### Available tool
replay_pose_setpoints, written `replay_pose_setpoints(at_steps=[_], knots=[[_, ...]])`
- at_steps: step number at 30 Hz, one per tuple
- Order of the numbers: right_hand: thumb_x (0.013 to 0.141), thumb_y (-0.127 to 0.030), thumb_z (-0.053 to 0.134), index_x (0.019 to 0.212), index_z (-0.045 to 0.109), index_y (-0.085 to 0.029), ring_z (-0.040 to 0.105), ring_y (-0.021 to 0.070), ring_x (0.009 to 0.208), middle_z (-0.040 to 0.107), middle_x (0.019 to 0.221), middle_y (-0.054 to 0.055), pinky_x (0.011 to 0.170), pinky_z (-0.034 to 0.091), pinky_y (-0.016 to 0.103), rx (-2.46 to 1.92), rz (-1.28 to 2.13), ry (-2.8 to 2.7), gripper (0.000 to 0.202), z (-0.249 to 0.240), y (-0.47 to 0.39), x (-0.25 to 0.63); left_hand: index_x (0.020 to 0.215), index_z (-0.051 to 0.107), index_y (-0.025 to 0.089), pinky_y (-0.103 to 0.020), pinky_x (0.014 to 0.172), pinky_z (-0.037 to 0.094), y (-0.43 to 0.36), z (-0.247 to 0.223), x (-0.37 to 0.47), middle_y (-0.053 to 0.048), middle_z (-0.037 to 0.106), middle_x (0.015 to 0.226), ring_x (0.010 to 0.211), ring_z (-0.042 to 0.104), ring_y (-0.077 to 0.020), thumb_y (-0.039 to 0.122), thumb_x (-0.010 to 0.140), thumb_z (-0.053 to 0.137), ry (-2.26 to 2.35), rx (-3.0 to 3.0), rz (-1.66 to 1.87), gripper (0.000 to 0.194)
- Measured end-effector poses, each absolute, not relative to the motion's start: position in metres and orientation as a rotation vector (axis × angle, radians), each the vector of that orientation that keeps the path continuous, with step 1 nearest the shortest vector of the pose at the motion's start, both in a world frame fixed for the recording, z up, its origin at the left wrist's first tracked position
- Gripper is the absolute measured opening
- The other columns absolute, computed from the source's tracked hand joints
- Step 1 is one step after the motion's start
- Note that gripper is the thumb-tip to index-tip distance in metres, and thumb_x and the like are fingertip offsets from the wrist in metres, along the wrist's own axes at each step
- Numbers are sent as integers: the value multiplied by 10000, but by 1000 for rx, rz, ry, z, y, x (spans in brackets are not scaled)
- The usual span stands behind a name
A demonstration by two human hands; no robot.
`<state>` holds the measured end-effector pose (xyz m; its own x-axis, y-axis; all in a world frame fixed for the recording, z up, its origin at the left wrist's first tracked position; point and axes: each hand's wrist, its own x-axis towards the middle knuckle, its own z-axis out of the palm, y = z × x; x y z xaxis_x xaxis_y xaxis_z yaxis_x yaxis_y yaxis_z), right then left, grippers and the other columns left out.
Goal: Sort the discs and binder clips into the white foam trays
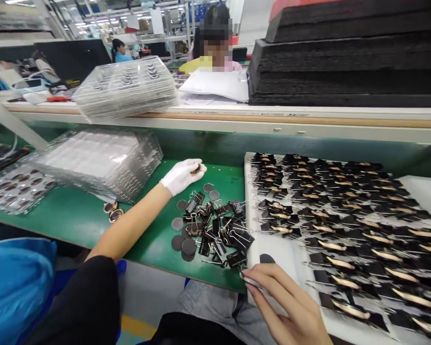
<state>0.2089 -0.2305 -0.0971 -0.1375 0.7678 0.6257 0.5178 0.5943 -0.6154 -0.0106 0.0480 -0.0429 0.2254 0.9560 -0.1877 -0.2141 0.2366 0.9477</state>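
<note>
My left hand [185, 175], in a white glove, is closed on a small round brown part with a pale rim [195, 169] above the green table. My bare right hand [289, 304] pinches the wire handle of a black binder clip [236, 259] at the near edge of the pile. Loose black binder clips [215, 227] lie heaped between the hands. Around their left side are several dark round discs [177, 224], and another disc [266, 258] rests on the white board near my right fingers. Two gold-rimmed round parts [115, 215] lie left of my left forearm.
On the right, a white board [273, 244] carries rows of clips clamped on pale curved pieces [335, 245]. Stacked clear trays [129, 177] stand at left, beside a tray of round parts [19, 187]. A shelf [215, 120] bears black foam sheets [345, 72]. Another person sits opposite.
</note>
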Motion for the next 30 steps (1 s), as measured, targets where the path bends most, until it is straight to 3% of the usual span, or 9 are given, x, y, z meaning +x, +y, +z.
replay_pose_setpoints(at_steps=[2, 4, 9, 12, 18, 21, 26, 30], knots=[[945, 2, 594, 1166, 717, -166, 733, 162, 918, 706, 1037, 103, 773, 644, 239, -1092, 256, -1714, 303, -93, -220, 201, 1084, 696, 117, -172, 505, 471, 24, -33, 5, -86, 733, 886, 622, 667, -95, 141, 904, 716, 921, 1137, 872, 183], [918, 26, 631, 1201, 720, -181, 735, 176, 971, 724, 1077, 100, 838, 653, 282, -1145, 139, -1614, 362, -88, -209, 193, 1166, 700, 161, -169, 436, 426, 1, -22, 21, -53, 753, 924, 469, 585, -46, 230, 947, 670, 891, 1553, 693, 232], [872, 2, 704, 1159, 714, -225, 753, 233, 1043, 757, 1106, 74, 920, 661, 427, -1278, -59, -1352, 365, -82, -188, 181, 1284, 643, 182, -196, 569, 558, -36, -13, 39, -3, 730, 791, 615, 699, -108, 184, 967, 527, 710, 1766, 341, 338], [866, 5, 704, 1150, 724, -237, 761, 249, 1057, 753, 1096, 67, 911, 662, 441, -1314, -161, -1308, 374, -83, -181, 176, 1324, 614, 187, -232, 631, 604, -43, -23, 39, -17, 747, 784, 677, 738, -142, 195, 969, 514, 665, 1699, 232, 369], [827, 56, 741, 1137, 775, -291, 706, 219, 913, 733, 941, 43, 740, 606, 373, -1341, -423, -1453, 467, -88, -182, 175, 1122, 722, 187, -217, 555, 546, -48, -31, 42, -40, 782, 866, 637, 719, -141, 281, 980, 517, 798, 1800, 280, 267], [856, 62, 708, 1196, 752, -200, 687, 203, 878, 727, 970, 86, 667, 582, 337, -1228, -381, -1620, 432, -88, -189, 177, 935, 754, 204, -212, 561, 503, -49, -31, 44, -22, 781, 888, 660, 697, -131, 278, 958, 544, 824, 1920, 362, 224], [929, -12, 678, 1258, 708, -142, 711, 198, 913, 743, 1003, 91, 691, 629, 337, -1080, -325, -1853, 354, -86, -198, 176, 839, 732, 214, -239, 598, 475, -51, -35, 44, 12, 716, 700, 642, 657, -144, 321, 959, 553, 869, 1992, 408, 241], [894, 39, 686, 1264, 704, -119, 717, 226, 968, 723, 1033, 128, 745, 643, 366, -1176, -441, -1732, 402, -88, -195, 179, 889, 756, 212, -231, 698, 495, -54, -31, 43, 6, 769, 868, 795, 693, -154, 292, 974, 539, 773, 2016, 410, 246]])
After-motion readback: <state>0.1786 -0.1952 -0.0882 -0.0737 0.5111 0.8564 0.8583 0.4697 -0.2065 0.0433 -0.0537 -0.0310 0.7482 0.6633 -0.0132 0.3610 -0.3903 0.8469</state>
